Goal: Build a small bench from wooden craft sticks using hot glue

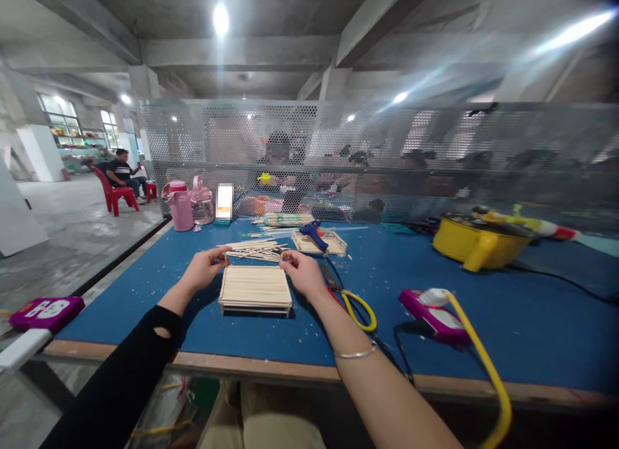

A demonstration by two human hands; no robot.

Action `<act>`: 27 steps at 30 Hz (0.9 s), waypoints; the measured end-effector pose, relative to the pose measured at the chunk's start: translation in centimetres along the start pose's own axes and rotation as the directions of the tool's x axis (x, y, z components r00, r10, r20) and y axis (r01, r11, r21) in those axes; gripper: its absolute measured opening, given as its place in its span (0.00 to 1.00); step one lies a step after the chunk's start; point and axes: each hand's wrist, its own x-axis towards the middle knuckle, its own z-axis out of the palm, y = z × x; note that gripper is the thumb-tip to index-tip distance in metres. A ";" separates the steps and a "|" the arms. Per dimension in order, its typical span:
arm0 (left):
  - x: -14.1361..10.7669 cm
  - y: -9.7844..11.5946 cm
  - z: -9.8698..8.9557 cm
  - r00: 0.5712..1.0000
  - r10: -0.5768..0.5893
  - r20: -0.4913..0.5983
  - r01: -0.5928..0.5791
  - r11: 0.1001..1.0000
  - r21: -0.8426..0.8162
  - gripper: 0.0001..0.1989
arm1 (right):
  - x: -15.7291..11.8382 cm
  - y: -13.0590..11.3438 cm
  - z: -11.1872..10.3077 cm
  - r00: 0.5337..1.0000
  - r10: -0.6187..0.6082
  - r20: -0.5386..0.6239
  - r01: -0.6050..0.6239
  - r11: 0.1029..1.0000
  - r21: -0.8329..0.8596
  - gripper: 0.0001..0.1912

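A small rack of pale wooden sticks (256, 286), with a slatted flat top and low legs, stands on the blue table in front of me. My left hand (206, 270) pinches at its far left corner, thumb and fingers closed around what looks like a short upright end. At the far right corner, my right hand (304, 273) pinches in the same way. Fingertips partly hide both corners. Behind the rack lie loose wooden sticks (256, 248). A blue glue gun (314, 235) rests on a second stick piece (336, 244). Yellow-handled scissors (360, 310) lie beside my right forearm.
A purple power strip (435, 317) with a yellow cable sits right, near a yellow pot (478, 242). Another purple socket (46, 313) is at the left edge. A pink jug (180, 207), clear bottle (202, 204) and lit phone (224, 202) stand before the mesh screen (232, 133).
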 end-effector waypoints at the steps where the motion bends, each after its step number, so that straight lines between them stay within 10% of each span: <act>1: 0.0 0.0 0.0 1.000 -0.002 -0.001 0.002 1.000 -0.001 0.23 | 0.0 0.0 0.0 1.000 0.002 -0.001 -0.002 1.000 0.001 0.10; 27: -0.1 0.6 -0.1 1.000 0.011 0.020 -0.011 1.000 0.022 0.23 | -0.1 -0.3 -0.2 1.000 -0.024 -0.010 0.023 0.999 -0.036 0.10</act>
